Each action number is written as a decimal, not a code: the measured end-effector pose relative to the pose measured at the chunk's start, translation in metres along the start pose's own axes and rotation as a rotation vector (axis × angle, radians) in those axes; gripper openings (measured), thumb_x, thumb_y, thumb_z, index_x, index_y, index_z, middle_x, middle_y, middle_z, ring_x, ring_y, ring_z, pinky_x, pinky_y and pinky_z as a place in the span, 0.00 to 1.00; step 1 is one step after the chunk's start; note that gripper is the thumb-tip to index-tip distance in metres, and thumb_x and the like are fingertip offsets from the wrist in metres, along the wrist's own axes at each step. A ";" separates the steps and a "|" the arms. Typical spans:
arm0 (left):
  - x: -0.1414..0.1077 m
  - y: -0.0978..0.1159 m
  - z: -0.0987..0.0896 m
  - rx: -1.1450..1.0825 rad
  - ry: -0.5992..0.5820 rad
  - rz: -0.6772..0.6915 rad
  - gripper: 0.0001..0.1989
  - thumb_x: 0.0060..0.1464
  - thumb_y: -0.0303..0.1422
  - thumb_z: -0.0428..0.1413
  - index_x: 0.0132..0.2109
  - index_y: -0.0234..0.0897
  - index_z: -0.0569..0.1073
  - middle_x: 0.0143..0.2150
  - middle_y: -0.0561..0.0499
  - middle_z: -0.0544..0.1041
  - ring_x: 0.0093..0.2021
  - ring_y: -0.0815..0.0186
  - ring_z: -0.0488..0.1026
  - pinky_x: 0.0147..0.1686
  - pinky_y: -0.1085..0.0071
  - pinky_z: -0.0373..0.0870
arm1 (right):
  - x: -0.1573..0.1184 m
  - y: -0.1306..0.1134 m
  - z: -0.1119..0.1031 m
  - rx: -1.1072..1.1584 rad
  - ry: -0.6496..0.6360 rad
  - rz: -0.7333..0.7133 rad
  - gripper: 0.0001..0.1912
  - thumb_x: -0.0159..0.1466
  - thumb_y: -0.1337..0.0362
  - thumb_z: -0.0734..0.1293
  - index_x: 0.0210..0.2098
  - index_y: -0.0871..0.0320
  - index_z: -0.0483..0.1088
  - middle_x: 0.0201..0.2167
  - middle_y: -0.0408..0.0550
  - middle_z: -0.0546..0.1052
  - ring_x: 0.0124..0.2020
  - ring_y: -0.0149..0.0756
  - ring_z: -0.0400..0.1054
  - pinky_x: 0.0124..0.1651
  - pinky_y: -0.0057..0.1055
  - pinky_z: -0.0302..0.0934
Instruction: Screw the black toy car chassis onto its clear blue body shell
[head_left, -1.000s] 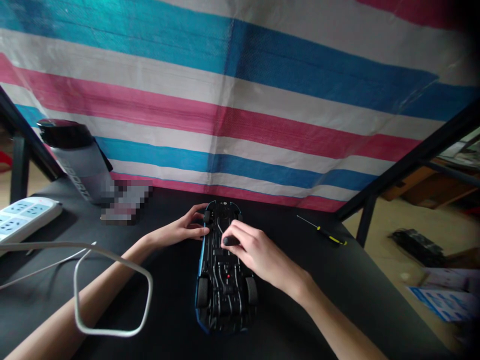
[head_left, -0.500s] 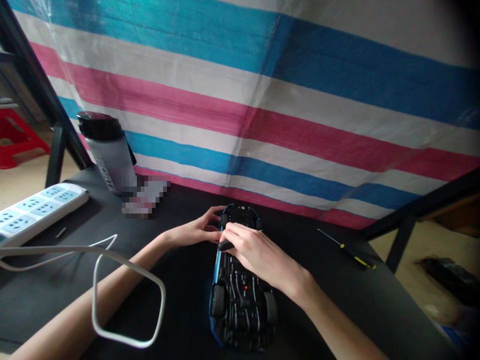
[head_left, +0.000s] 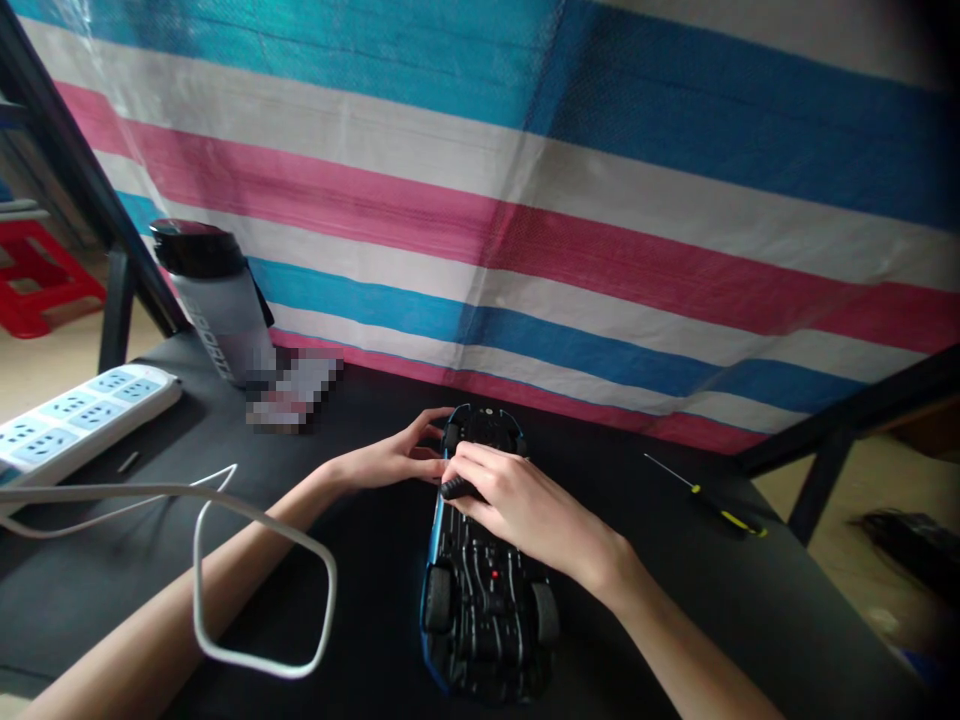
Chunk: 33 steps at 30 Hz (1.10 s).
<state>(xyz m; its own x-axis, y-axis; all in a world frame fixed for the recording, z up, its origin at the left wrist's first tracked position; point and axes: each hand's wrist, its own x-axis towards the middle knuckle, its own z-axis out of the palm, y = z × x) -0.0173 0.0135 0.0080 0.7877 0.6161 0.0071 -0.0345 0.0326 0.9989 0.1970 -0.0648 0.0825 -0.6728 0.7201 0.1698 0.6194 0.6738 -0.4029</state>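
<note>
Toy car [head_left: 480,590], ridged underside up

Looking at a toy car [head_left: 480,600], turned belly-up on the black table [head_left: 750,610], blue along the sides, black and ribbed underneath, showing a red dot [head_left: 495,575] roughly between the nearer wheels [head_left: 439,598]. Spotting also a black handle [head_left: 454,488], gripped aslant over the far half, mostly hidden.

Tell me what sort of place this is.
Probably a makeshift indoor workspace: a black table with a power strip and a yellow-and-black screwdriver on it, backed by a striped sheet.
</note>
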 end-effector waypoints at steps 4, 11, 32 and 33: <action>-0.001 0.002 0.001 0.009 0.012 -0.012 0.39 0.61 0.36 0.62 0.71 0.51 0.50 0.57 0.46 0.65 0.51 0.61 0.73 0.55 0.54 0.68 | -0.001 -0.001 -0.014 0.118 0.044 0.004 0.03 0.70 0.68 0.68 0.44 0.56 0.71 0.44 0.45 0.75 0.49 0.36 0.72 0.51 0.33 0.66; -0.004 0.009 0.005 0.045 -0.008 -0.055 0.48 0.55 0.34 0.66 0.72 0.52 0.46 0.64 0.43 0.61 0.59 0.55 0.69 0.60 0.48 0.65 | 0.002 -0.011 -0.057 0.310 0.303 0.019 0.07 0.75 0.62 0.62 0.42 0.56 0.70 0.40 0.43 0.74 0.43 0.32 0.70 0.47 0.30 0.62; -0.003 0.009 0.002 0.118 0.009 -0.063 0.44 0.62 0.38 0.60 0.74 0.46 0.43 0.58 0.45 0.68 0.61 0.55 0.65 0.57 0.59 0.64 | 0.009 -0.008 -0.018 0.212 0.253 0.062 0.11 0.72 0.60 0.64 0.34 0.57 0.70 0.31 0.42 0.76 0.31 0.30 0.70 0.37 0.29 0.62; -0.003 0.009 0.002 0.118 0.007 -0.059 0.43 0.62 0.38 0.60 0.74 0.46 0.43 0.58 0.45 0.68 0.61 0.55 0.65 0.57 0.59 0.65 | 0.009 -0.008 -0.018 0.205 0.256 0.062 0.11 0.72 0.60 0.64 0.35 0.57 0.70 0.31 0.43 0.76 0.31 0.31 0.70 0.38 0.29 0.62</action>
<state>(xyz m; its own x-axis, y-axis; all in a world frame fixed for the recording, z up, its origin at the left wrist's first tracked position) -0.0184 0.0105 0.0170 0.7817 0.6215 -0.0513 0.0842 -0.0237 0.9962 0.1933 -0.0610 0.1039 -0.4971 0.7943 0.3493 0.5439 0.5989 -0.5878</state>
